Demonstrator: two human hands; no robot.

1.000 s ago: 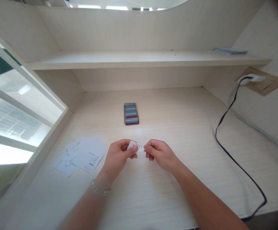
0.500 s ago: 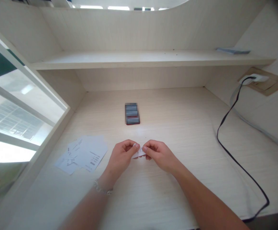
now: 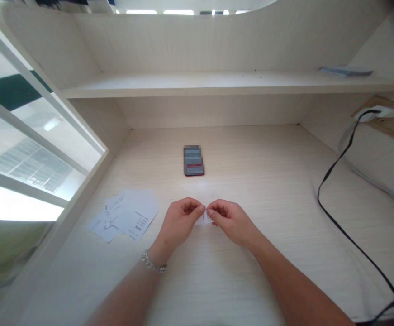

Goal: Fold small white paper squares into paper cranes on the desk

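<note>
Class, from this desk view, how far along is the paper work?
Apparently done: printed paper slips lie overlapped on the desk, beside the hands. In hand: a small white slip pinched between the left hand and right hand. Left: unclear; nothing shows whether the loose slips still need handling.

A hand had a wide passage across the desk [image 3: 264, 181] between the right hand [image 3: 232, 222] and the black cable [image 3: 339, 217], which curved down the right side to the front edge. Loose papers [image 3: 125, 215] lay near the left hand [image 3: 179, 222]. Ahead, a blurred dark block [image 3: 193, 160] stood in the way, with room on either side, below the overhanging shelf [image 3: 217, 86].
</note>
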